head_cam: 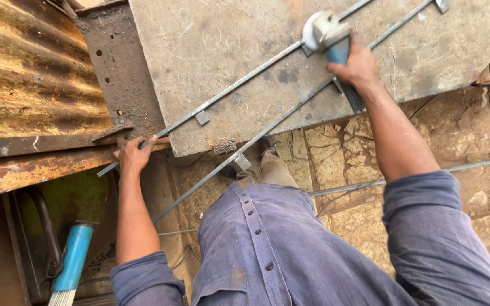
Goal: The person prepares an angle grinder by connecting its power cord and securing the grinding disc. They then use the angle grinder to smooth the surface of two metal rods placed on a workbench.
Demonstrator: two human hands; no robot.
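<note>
Gripping an angle grinder (327, 35) at one o'clock, the right hand (358, 65) works a steel rod (239, 85); the left hand (133, 154) at nine o'clock pinches its end on the bench (228, 34).

We see a blue grinder (331, 35) resting on a thin steel rod (239, 85) lying diagonally, its near-left end overhanging.
</note>
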